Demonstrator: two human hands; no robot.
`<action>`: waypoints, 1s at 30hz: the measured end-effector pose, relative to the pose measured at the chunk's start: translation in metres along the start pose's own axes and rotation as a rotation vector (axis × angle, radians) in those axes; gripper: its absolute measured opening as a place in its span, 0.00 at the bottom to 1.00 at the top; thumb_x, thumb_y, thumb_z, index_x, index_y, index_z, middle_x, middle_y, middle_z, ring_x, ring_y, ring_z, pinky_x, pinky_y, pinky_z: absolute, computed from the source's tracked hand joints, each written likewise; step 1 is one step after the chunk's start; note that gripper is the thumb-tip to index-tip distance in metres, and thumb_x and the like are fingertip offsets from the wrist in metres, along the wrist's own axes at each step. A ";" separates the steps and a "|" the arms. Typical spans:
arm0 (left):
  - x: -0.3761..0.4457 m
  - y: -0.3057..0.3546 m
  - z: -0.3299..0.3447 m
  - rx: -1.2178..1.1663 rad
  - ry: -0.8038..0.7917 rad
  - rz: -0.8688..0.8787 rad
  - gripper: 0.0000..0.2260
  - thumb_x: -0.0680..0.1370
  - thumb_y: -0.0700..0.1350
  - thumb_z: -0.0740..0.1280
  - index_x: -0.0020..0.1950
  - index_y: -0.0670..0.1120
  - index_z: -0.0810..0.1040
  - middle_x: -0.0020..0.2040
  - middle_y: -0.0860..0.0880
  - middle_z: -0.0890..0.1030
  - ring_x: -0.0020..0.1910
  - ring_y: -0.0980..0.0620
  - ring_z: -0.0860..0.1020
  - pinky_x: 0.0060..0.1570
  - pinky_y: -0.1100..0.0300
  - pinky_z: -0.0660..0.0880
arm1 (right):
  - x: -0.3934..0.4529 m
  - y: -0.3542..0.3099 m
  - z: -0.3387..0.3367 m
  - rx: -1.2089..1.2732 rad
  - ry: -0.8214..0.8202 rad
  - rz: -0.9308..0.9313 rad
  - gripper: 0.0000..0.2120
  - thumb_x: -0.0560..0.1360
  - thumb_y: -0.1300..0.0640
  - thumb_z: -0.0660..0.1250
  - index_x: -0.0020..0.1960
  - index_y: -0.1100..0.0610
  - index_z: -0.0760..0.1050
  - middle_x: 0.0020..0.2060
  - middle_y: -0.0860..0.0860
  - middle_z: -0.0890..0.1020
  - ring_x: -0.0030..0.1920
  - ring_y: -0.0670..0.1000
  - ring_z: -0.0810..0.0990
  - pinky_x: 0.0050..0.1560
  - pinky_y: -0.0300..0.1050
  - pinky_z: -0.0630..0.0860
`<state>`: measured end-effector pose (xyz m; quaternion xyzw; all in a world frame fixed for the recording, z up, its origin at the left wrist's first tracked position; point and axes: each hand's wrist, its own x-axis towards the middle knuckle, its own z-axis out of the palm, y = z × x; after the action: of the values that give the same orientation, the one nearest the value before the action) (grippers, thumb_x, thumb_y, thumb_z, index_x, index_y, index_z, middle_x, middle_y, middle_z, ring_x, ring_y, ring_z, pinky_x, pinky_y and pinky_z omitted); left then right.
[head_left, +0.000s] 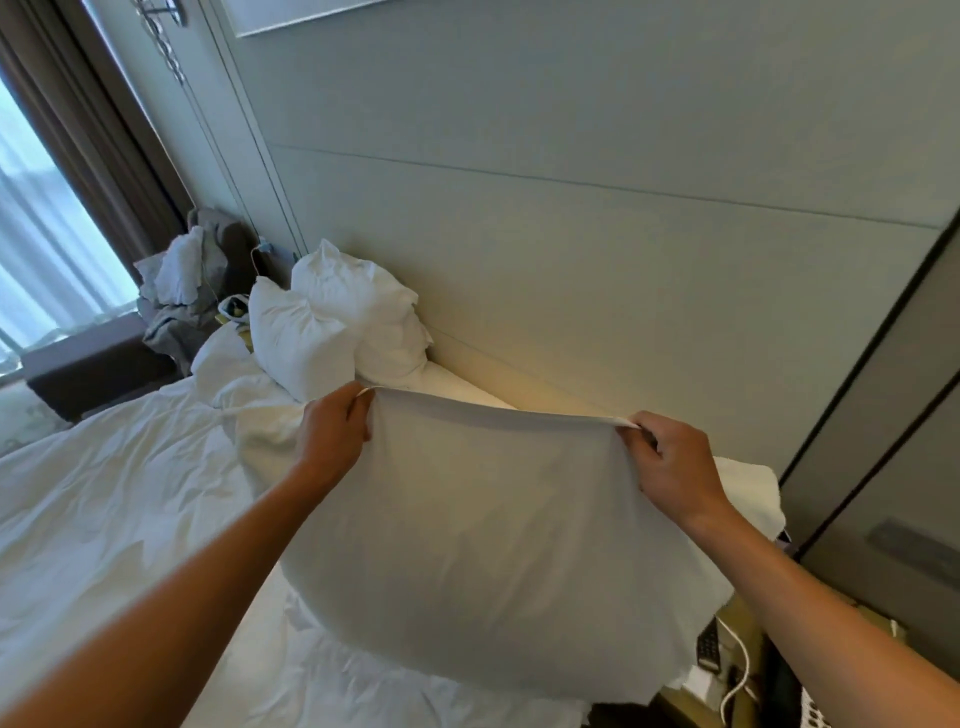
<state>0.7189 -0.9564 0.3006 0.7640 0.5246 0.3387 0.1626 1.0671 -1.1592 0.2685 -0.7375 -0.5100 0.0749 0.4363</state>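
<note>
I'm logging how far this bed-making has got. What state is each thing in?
Pillowcase: held up by its top edge, hanging bulged.
Left hand: pinches the edge's left end.
Right hand: pinches the edge's right end.
Two pillows: heaped against the wall panel, creased.
Bedding: rumpled, not smoothed.
Dark curtain: drawn aside.

The bed (457, 384) is covered by a wrinkled white sheet (119, 493) that runs from its near edge to its far side. At the far head corner two white pillows (296, 338) (363, 312) lean together, touching, with a bunched white blanket (228, 369) just beside them. At the near head corner lies another pillow (748, 488), partly hidden behind the held pillow (493, 545).
</note>
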 end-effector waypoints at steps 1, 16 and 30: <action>0.006 0.009 0.009 -0.015 0.002 -0.004 0.16 0.84 0.50 0.59 0.38 0.49 0.76 0.28 0.50 0.81 0.31 0.55 0.79 0.35 0.60 0.74 | 0.007 0.007 -0.008 0.008 0.010 0.012 0.17 0.84 0.56 0.66 0.36 0.51 0.75 0.28 0.46 0.77 0.30 0.47 0.77 0.34 0.47 0.71; 0.137 0.065 0.119 -0.065 -0.092 0.091 0.15 0.86 0.49 0.58 0.44 0.50 0.79 0.30 0.50 0.82 0.35 0.52 0.81 0.45 0.56 0.77 | 0.116 0.079 -0.023 0.025 0.151 0.142 0.13 0.84 0.57 0.65 0.42 0.54 0.82 0.29 0.47 0.84 0.35 0.41 0.83 0.41 0.45 0.79; 0.313 -0.004 0.247 0.025 -0.280 0.133 0.15 0.85 0.53 0.56 0.44 0.52 0.78 0.30 0.51 0.80 0.33 0.51 0.79 0.42 0.52 0.79 | 0.221 0.131 0.079 -0.051 0.116 0.399 0.16 0.83 0.60 0.62 0.37 0.60 0.75 0.29 0.50 0.83 0.32 0.43 0.82 0.35 0.45 0.76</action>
<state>0.9556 -0.6434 0.2294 0.8387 0.4492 0.2323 0.2021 1.2170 -0.9470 0.1998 -0.8378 -0.3295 0.1042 0.4227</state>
